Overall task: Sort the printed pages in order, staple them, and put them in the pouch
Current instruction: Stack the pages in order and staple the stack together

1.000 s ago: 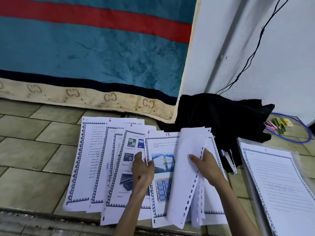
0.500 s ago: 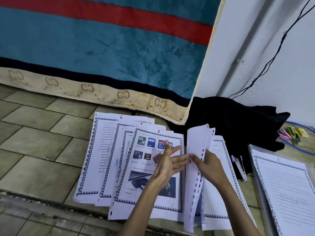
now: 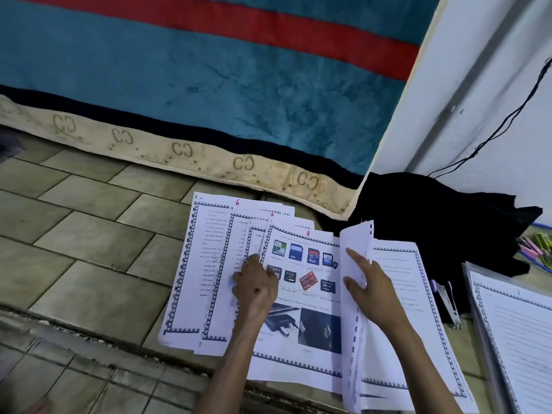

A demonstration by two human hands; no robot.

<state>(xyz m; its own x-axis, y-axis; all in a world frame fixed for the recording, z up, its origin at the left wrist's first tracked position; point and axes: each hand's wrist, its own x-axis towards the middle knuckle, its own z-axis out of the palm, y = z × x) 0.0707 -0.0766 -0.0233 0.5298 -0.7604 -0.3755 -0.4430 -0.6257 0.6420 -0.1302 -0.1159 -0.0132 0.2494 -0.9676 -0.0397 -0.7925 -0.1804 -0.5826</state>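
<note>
Printed pages with dotted borders lie fanned on the tiled floor. Page 6 (image 3: pixel 206 249) is at the far left and page 8 (image 3: pixel 307 282), with memory card pictures, lies on top in the middle. My left hand (image 3: pixel 255 283) pinches page 8's raised left edge, fingers curled. My right hand (image 3: pixel 369 289) holds several lifted pages (image 3: pixel 355 339) upright on their edge, thumb and forefinger on the near face. More pages (image 3: pixel 415 294) lie flat beneath them. A stapler (image 3: pixel 448 303) lies to the right. A clear pouch (image 3: pixel 478 318) at the far right carries page 1 (image 3: pixel 516 333) on top.
A blue and red blanket (image 3: pixel 209 85) hangs over a mattress edge behind the pages. Black cloth (image 3: pixel 433 222) is heaped against the white wall, with a black cable above it. Coloured clips (image 3: pixel 537 249) lie at the right edge. A floor step runs along the bottom.
My left hand moved left from the lifted sheets to the left edge of page 8. Page 15, which lay beside page 8, is no longer showing. The view has shifted left.
</note>
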